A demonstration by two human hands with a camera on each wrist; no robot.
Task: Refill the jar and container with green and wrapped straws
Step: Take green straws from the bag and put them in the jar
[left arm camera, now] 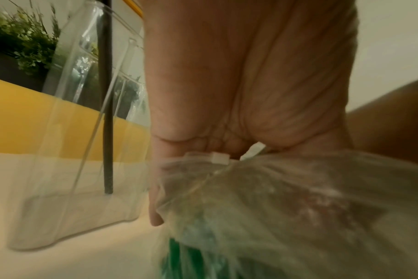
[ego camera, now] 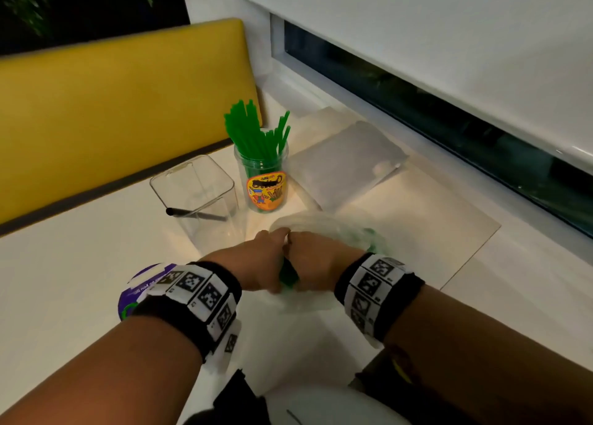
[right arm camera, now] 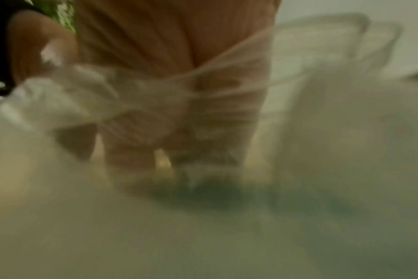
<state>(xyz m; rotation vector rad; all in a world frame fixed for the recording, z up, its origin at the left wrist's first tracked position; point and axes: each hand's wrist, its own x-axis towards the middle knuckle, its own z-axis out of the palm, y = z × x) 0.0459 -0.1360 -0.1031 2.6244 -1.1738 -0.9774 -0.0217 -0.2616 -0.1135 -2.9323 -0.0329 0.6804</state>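
Both hands, the left hand (ego camera: 256,257) and the right hand (ego camera: 316,261), are curled on the gathered neck of a clear plastic bag (ego camera: 324,228) of green straws (ego camera: 288,275), apparently to work it open. Just beyond on the desk (ego camera: 64,280), the jar (ego camera: 263,180) stands part-filled, beside the near-empty clear container (ego camera: 195,196), within reach.

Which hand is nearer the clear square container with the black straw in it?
Left. The left hand grips the plastic bag just in front of the container; the right hand grips the bag farther to the right.
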